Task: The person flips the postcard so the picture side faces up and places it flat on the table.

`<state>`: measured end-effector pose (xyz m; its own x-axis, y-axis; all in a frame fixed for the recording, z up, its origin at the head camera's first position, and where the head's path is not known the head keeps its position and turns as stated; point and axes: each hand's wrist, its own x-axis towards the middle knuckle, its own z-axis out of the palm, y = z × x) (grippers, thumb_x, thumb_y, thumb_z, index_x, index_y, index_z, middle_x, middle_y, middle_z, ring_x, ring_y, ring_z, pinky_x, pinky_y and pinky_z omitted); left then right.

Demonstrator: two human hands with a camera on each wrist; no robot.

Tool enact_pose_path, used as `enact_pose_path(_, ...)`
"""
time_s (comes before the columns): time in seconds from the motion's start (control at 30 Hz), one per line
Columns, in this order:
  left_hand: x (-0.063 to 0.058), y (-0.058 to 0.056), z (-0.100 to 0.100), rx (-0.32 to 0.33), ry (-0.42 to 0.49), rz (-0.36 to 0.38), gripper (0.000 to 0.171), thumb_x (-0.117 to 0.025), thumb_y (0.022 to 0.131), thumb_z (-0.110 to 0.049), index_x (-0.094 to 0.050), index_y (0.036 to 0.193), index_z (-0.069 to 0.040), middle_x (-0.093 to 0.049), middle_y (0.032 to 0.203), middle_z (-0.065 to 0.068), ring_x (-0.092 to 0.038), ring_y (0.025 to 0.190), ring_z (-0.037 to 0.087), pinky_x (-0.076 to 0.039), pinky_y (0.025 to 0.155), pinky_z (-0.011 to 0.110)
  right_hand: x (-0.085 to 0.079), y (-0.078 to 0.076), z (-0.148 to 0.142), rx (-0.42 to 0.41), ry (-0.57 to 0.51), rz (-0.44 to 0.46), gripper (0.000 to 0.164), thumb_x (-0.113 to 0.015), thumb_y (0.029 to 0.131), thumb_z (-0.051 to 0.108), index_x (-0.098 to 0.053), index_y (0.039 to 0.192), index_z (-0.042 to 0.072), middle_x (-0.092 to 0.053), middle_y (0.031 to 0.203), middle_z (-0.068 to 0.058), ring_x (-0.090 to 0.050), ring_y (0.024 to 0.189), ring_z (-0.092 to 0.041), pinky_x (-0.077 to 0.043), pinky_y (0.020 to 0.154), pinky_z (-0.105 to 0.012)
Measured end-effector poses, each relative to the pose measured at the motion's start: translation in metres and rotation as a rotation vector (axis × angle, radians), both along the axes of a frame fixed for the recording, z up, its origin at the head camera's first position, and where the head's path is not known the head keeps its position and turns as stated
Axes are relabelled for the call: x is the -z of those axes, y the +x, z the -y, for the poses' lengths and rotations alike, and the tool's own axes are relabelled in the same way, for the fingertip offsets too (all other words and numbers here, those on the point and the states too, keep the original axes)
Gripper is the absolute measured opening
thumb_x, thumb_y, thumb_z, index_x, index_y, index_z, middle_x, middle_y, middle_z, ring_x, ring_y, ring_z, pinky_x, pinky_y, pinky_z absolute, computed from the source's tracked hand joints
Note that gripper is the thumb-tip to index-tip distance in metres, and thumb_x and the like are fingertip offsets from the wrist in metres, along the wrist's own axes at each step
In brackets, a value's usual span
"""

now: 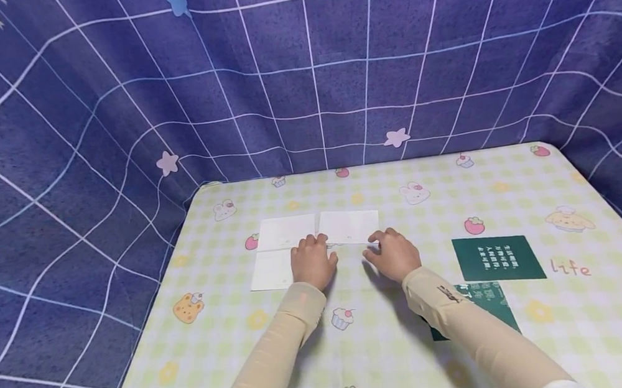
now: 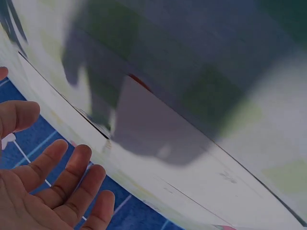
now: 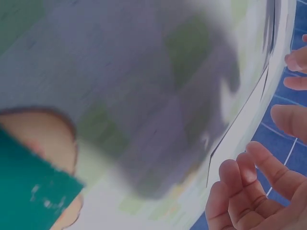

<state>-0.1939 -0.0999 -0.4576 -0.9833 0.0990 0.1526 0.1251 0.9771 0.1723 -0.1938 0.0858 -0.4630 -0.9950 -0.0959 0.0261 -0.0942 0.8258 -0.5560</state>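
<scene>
Three white cards lie flat, edges nearly meeting: a back-left card (image 1: 287,230), a back-right card (image 1: 349,225) and a front-left card (image 1: 271,269). My left hand (image 1: 313,262) is over the inner corners of the left cards, its fingers loosely bent; the left wrist view shows its fingers (image 2: 72,184) spread, gripping nothing. Close to the right front corner of the back-right card is my right hand (image 1: 395,254), fingers relaxed and slightly bent. Whether either hand's fingertips touch a card, I cannot tell.
On the right lies a dark green card (image 1: 498,258) with white characters. A second green card (image 1: 492,301) sits nearer me, partly covered by my right forearm. The checked tablecloth (image 1: 220,365) has printed cartoons. A blue grid-patterned curtain (image 1: 334,85) stands behind the table.
</scene>
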Motion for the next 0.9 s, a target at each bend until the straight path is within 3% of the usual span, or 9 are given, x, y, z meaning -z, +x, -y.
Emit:
enact_pose_path(0.2,0.000,-0.002,0.018,-0.037,0.013,-0.001,0.041,-0.072,0.090,-0.022,-0.066,0.127,-0.005,-0.067,0.110,0.015,-0.062,0.105,0.033,-0.048,0.089,0.045,-0.001,-0.002,0.016,-0.019,0.005,0.003,0.037,-0.077,0.090,0.030,-0.072,0.118,0.007,-0.064,0.098,-0.010,-0.064,0.085,-0.026,-0.054,0.075,-0.045)
enact_pose_path(0.47,-0.005,-0.001,0.039,-0.098,0.034,0.053,0.045,-0.073,0.091,-0.021,-0.063,0.132,-0.006,-0.065,0.117,0.017,-0.060,0.111,0.035,-0.046,0.093,0.048,-0.001,-0.004,0.040,-0.046,-0.002,0.027,0.038,-0.078,0.089,0.032,-0.071,0.119,0.010,-0.063,0.098,-0.008,-0.063,0.085,-0.025,-0.054,0.076,-0.044)
enact_pose_path(0.7,-0.001,-0.002,0.060,-0.118,0.008,-0.003,0.042,-0.077,0.085,-0.012,-0.066,0.125,-0.006,-0.067,0.111,0.017,-0.062,0.105,0.036,-0.049,0.087,0.050,0.001,-0.002,0.060,-0.082,-0.020,0.046,0.040,-0.079,0.088,0.034,-0.071,0.119,0.010,-0.064,0.100,-0.007,-0.063,0.084,-0.022,-0.055,0.074,-0.040)
enact_pose_path(0.9,0.001,-0.001,0.078,-0.139,-0.032,0.012,0.042,-0.078,0.085,-0.011,-0.067,0.125,-0.008,-0.067,0.111,0.017,-0.063,0.104,0.036,-0.050,0.087,0.050,0.002,-0.001,0.072,-0.103,0.006,0.046,0.043,-0.080,0.087,0.036,-0.071,0.120,0.010,-0.065,0.106,-0.009,-0.064,0.091,-0.025,-0.056,0.079,-0.041)
